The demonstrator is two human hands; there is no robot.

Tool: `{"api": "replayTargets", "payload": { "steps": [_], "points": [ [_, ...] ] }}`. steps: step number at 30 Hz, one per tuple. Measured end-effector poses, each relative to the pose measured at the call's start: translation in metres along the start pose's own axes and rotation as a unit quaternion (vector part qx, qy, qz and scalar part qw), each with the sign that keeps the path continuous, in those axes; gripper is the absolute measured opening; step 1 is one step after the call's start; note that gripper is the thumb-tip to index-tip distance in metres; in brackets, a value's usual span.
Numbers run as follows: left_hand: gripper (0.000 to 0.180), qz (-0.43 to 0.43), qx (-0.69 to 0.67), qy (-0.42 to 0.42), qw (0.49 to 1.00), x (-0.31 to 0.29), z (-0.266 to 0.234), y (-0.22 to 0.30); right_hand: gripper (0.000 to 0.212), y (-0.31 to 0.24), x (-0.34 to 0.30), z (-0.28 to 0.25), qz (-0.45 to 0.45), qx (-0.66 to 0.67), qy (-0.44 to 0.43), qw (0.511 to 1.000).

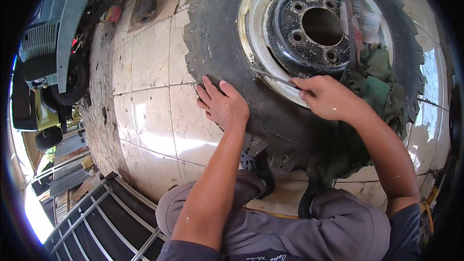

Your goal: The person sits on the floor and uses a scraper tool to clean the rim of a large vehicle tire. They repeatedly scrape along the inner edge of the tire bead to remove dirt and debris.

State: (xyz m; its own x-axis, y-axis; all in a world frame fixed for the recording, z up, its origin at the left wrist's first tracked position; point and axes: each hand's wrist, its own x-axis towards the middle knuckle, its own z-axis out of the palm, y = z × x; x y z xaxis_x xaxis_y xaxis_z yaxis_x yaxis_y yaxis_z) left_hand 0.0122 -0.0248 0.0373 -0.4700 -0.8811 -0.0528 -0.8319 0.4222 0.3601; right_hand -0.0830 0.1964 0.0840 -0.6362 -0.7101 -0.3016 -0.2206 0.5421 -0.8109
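A big knobby tire (217, 34) lies flat on the floor before me, mounted on a white rim (251, 29) with a black, worn centre (302, 50) that has bolt holes and a round opening. My left hand (223, 104) rests on the tire's near left side, fingers spread, holding nothing. My right hand (328, 97) is closed round a thin, flat metal tool (275, 77) whose exact kind I cannot make out. Its tip points left, at the seam between rim and rubber. A dark green cloth (377, 92) drapes over the tire beside my right forearm.
On the rim's right side lie a long dark bar (349, 29), a red-handled tool (358, 41) and a clear plastic container (369, 23). Cracked cream tiles (150, 67) surround the tire. A vehicle (48, 58) stands far left; a metal-barred frame (96, 212) is at lower left.
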Motion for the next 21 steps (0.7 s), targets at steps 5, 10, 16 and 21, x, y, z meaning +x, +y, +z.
{"api": "replayTargets", "payload": {
  "steps": [5, 10, 16, 21],
  "points": [
    [0.061, 0.014, -0.001, 0.01, 1.0, 0.001, 0.002, 0.002, 0.04, -0.015, 0.01, 0.018, 0.02, 0.072, 0.091, 0.993],
    [0.06, 0.007, 0.011, 0.026, 1.0, 0.004, 0.004, -0.001, 0.052, -0.027, 0.004, 0.016, 0.053, 0.02, 0.082, 0.995],
    [0.061, 0.004, -0.004, -0.01, 1.0, -0.001, 0.0, 0.008, 0.064, -0.009, 0.011, 0.041, -0.067, -0.059, 0.158, 0.983],
    [0.06, 0.01, 0.017, 0.03, 0.999, 0.001, 0.004, 0.0, 0.062, -0.016, 0.013, 0.041, -0.061, -0.13, 0.133, 0.981]
  ]
}}
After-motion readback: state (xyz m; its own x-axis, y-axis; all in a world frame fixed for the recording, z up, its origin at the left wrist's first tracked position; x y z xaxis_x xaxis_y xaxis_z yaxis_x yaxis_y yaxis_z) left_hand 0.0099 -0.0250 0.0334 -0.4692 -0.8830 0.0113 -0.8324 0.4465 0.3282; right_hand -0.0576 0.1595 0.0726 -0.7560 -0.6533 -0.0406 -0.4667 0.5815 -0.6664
